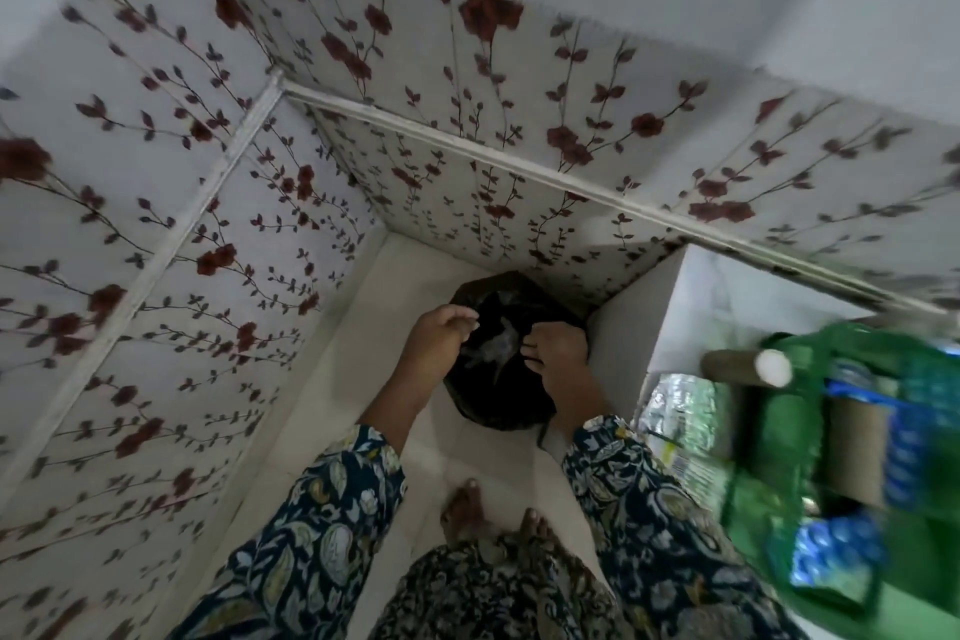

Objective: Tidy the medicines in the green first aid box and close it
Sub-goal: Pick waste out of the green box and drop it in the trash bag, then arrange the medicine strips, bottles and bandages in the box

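The green first aid box (779, 530) lies open at the right edge, blurred, with blue and green medicine packs (904, 442) and a brownish roll (748, 367) inside. Both my hands are away from it, down over a black bin bag (498, 405) on the floor. My left hand (439, 335) pinches the bag's left rim. My right hand (553, 353) grips the right rim. Crumpled clear wrappers (493, 346) show inside the bag.
Floral-papered walls (208, 224) close in on the left and behind the bag. A white ledge (691, 307) stands to the right of the bag, carrying the green box. My bare feet (493, 515) stand on the pale tiled floor (363, 379).
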